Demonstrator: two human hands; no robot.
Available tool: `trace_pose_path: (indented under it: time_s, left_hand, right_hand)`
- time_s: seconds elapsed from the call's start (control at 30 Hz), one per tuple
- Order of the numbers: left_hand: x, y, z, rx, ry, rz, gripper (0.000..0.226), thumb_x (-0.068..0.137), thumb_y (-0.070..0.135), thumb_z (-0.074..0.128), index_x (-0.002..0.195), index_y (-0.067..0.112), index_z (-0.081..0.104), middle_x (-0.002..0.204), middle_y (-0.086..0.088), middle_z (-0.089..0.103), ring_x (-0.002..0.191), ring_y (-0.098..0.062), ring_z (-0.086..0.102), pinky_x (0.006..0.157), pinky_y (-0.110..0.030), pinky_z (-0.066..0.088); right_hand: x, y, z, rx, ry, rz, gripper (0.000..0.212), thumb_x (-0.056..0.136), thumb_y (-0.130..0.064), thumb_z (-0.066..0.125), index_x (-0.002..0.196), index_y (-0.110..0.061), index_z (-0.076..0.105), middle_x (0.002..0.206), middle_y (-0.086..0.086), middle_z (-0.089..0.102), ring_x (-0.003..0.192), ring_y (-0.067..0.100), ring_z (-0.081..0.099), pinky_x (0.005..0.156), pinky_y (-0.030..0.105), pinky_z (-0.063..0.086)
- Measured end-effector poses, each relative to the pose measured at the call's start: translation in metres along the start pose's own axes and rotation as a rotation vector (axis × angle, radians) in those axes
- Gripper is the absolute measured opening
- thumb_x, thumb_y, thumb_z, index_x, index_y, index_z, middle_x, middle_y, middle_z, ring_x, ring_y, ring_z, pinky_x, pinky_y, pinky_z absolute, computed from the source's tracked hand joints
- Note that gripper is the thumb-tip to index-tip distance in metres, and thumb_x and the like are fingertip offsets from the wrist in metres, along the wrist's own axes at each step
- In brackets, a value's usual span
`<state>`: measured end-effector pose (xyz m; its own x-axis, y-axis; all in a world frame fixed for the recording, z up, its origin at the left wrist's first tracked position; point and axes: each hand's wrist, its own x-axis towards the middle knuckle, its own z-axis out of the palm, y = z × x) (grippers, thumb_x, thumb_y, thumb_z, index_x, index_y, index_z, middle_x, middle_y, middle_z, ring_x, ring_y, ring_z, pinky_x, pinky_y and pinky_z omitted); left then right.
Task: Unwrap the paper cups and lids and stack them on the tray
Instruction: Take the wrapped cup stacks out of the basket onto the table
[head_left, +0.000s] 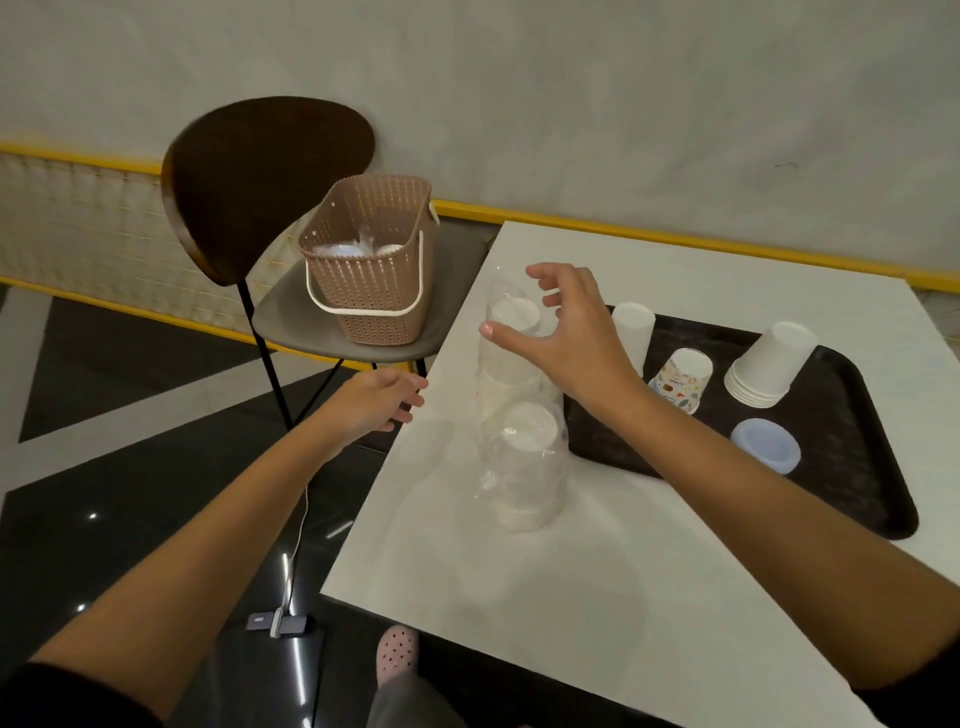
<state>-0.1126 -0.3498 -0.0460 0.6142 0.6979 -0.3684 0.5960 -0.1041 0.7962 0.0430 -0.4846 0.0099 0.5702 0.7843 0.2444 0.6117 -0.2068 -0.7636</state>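
Observation:
Two stacks of white paper cups wrapped in clear plastic stand on the white table, one near (524, 467) and one farther back (511, 338). My right hand (566, 332) hovers spread over the far wrapped stack, fingers straight, touching nothing that I can make out. At the table's left edge my left hand (379, 405) hangs with loosely bent fingers and holds nothing. The black tray (857, 467) carries a tall white cup stack (631, 332), a patterned cup (680, 379), a stack of upturned white cups (769, 364) and a pale blue lid (766, 446).
A brown woven basket (369, 275) with more wrapped white items stands on a dark chair (249, 182) left of the table. A cable and a small device (278, 621) lie on the glossy floor. A yellow rail runs along the wall behind.

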Motion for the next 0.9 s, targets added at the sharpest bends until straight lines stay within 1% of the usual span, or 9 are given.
trace_pose_path:
  time_s: [0.07,0.2,0.33,0.47,0.53,0.57,0.63,0.77,0.9]
  left_hand:
    - [0.009,0.003,-0.014,-0.001,0.024,0.029,0.027,0.099,0.027,0.039,0.115,0.016,0.057,0.106,-0.002,0.06,0.096,-0.018,0.058,0.084,-0.029,0.044]
    - [0.036,0.0,-0.054,0.106,0.075,0.158,0.02,0.097,0.027,0.042,0.105,0.024,0.059,0.102,0.002,0.064,0.092,-0.013,0.06,0.07,-0.018,0.043]
    - [0.063,-0.004,-0.097,0.191,0.138,0.256,0.016,0.095,0.028,0.046,0.09,0.037,0.058,0.095,0.006,0.063,0.09,-0.011,0.06,0.072,-0.022,0.042]
    - [0.086,-0.004,-0.135,0.232,0.251,0.324,0.018,0.095,0.023,0.049,0.103,0.024,0.065,0.089,0.005,0.06,0.076,-0.004,0.052,0.061,-0.014,0.037]
    - [0.099,-0.006,-0.15,0.225,0.296,0.356,0.018,0.094,0.019,0.051,0.103,0.018,0.067,0.081,0.006,0.059,0.069,-0.004,0.05,0.056,-0.011,0.035]
    - [0.105,-0.007,-0.156,0.218,0.306,0.374,0.018,0.093,0.017,0.051,0.102,0.017,0.067,0.085,0.005,0.061,0.072,-0.006,0.052,0.059,-0.011,0.036]
    - [0.118,-0.012,-0.167,0.194,0.331,0.418,0.017,0.093,0.015,0.052,0.101,0.017,0.066,0.102,-0.001,0.064,0.086,-0.011,0.057,0.071,-0.015,0.04]
    - [0.148,-0.013,-0.187,0.182,0.364,0.481,0.016,0.091,0.012,0.053,0.1,0.016,0.065,0.107,-0.002,0.062,0.087,-0.004,0.053,0.071,-0.007,0.04]
    - [0.181,-0.007,-0.199,0.214,0.303,0.491,0.021,0.091,0.012,0.054,0.11,0.016,0.062,0.116,0.0,0.056,0.112,-0.014,0.051,0.093,-0.022,0.037]
  right_hand:
    - [0.013,-0.009,0.003,-0.022,-0.035,-0.026,0.061,0.079,-0.042,0.068,0.13,-0.02,0.042,0.134,0.002,0.041,0.118,0.014,0.046,0.089,0.02,0.04]
    - [0.052,-0.029,0.016,-0.101,-0.117,-0.078,0.051,0.085,-0.038,0.063,0.128,-0.018,0.045,0.132,0.001,0.045,0.115,0.011,0.046,0.086,0.019,0.038]
    - [0.097,-0.048,0.036,-0.172,-0.201,-0.115,0.046,0.086,-0.037,0.062,0.125,-0.018,0.047,0.126,0.001,0.048,0.104,0.005,0.043,0.085,0.022,0.038]
    - [0.144,-0.062,0.07,-0.234,-0.302,-0.116,0.045,0.085,-0.034,0.064,0.123,-0.015,0.049,0.121,0.005,0.051,0.103,0.012,0.049,0.081,0.024,0.04]
    - [0.167,-0.065,0.09,-0.247,-0.34,-0.101,0.046,0.084,-0.033,0.065,0.123,-0.013,0.049,0.119,0.006,0.053,0.101,0.015,0.051,0.082,0.026,0.041]
    - [0.179,-0.065,0.099,-0.253,-0.352,-0.088,0.045,0.085,-0.032,0.065,0.123,-0.012,0.049,0.119,0.007,0.053,0.103,0.016,0.051,0.083,0.026,0.041]
    - [0.199,-0.063,0.117,-0.272,-0.369,-0.051,0.045,0.085,-0.028,0.064,0.124,-0.011,0.049,0.12,0.008,0.052,0.108,0.019,0.051,0.084,0.026,0.039]
    - [0.236,-0.052,0.15,-0.344,-0.412,0.014,0.048,0.085,-0.022,0.064,0.127,-0.008,0.046,0.125,0.011,0.051,0.115,0.023,0.048,0.088,0.028,0.039]
    - [0.262,-0.039,0.179,-0.512,-0.54,0.084,0.06,0.083,-0.019,0.066,0.135,-0.008,0.037,0.136,0.012,0.042,0.122,0.028,0.045,0.096,0.034,0.041]
